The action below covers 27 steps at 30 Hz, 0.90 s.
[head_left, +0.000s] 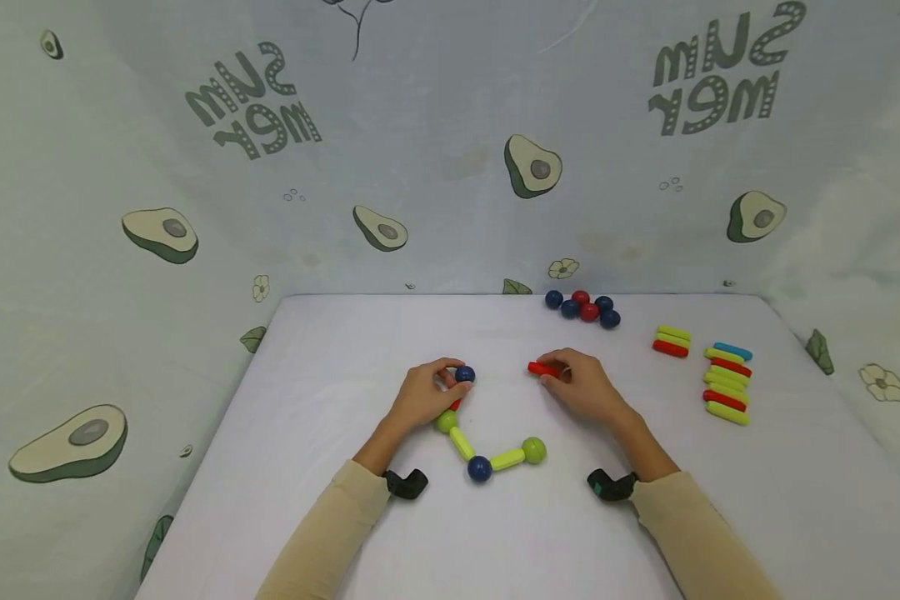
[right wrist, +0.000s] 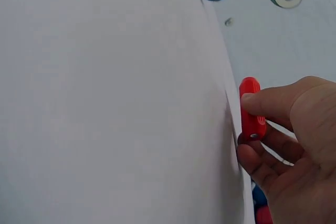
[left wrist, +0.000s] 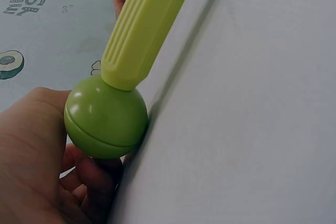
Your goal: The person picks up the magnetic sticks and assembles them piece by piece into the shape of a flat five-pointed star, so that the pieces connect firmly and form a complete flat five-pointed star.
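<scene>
Near the table's middle my left hand [head_left: 423, 393] has its thumb and fingers curled round the joint of a dark blue ball [head_left: 465, 374] and a red rod [head_left: 455, 405], the rod mostly hidden. That rod runs to a green ball [head_left: 446, 422], joined by a yellow-green rod [head_left: 462, 444] to another blue ball [head_left: 479, 469]. From there a second yellow-green rod [head_left: 507, 459] leads to a green end ball [head_left: 534, 450]. To the right, my right hand [head_left: 581, 386] pinches a loose red rod [right wrist: 252, 109] between thumb and fingers, apart from the chain.
At the table's back edge lies a cluster of blue and red balls [head_left: 588, 312]. On the right are a short stack of rods [head_left: 672, 341] and a longer row of yellow-green, red and blue rods [head_left: 727, 382]. A printed cloth [head_left: 450, 167] hangs behind the white table [head_left: 330, 333].
</scene>
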Tool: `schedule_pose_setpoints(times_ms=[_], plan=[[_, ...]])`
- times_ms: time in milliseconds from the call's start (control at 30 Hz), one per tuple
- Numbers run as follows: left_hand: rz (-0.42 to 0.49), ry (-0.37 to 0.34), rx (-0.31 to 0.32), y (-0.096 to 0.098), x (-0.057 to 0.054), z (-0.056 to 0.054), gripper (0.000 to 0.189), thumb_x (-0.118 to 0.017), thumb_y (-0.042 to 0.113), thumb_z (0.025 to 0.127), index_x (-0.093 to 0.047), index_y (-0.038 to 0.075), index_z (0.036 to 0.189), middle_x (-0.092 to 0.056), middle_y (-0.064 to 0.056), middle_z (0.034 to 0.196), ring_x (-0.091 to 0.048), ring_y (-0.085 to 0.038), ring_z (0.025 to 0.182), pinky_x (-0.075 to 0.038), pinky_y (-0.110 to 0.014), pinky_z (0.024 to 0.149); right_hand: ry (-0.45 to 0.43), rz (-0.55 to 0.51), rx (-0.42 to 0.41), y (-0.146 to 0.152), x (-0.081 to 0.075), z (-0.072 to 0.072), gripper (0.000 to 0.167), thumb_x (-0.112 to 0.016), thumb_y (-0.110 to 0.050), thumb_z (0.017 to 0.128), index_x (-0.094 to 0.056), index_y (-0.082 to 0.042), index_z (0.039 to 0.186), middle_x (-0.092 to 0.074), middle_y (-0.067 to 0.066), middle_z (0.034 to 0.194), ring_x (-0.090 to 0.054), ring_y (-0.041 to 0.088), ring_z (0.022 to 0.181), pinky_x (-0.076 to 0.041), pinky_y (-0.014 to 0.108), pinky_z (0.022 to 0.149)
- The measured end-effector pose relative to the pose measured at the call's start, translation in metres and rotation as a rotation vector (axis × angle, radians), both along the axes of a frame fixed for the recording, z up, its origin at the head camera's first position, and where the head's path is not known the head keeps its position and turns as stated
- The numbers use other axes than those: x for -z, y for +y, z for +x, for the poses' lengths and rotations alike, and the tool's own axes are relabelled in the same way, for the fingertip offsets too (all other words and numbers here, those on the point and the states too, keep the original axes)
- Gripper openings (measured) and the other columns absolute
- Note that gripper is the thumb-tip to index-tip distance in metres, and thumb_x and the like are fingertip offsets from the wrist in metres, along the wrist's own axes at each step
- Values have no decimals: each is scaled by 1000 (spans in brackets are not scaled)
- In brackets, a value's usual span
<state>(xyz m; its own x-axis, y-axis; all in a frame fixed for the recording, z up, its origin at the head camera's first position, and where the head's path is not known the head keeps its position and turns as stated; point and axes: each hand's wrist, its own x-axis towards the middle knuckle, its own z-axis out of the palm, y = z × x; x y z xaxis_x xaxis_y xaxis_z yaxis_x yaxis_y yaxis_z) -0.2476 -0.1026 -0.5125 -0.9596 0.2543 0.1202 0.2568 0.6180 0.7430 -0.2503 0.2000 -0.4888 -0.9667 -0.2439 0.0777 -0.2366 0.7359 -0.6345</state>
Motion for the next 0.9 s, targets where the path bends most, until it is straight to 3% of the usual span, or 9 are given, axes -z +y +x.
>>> schedule_pose_setpoints(times_ms=[233,533,900], plan=[[14,4,15,1,0,-1,42,-74,41,93,-71,23,130,-68,7,85,-55,-9,68,-39,-22,57,-24,-31,-43,-32,-1,1,32,-71,-10,95,-70,-8,127,-69,13,123,-59,26,102,-54,40,91],[1,10,31,1,3,-2,43,-75,42,93,-72,25,132,-67,8,82,-53,-8,67,-36,-21,57,-24,-38,-112,-53,3,2,31,-70,-11,96,-70,-10,126,-69,10,123,-57,21,96,-50,31,84],[-2,36,52,3,3,-3,42,-75,42,92,-73,24,130,-65,8,79,-49,-7,60,-34,-20,53,-22,-44,-168,-62,1,1,31,-70,-11,96,-70,-10,127,-70,9,122,-60,23,102,-51,39,91]])
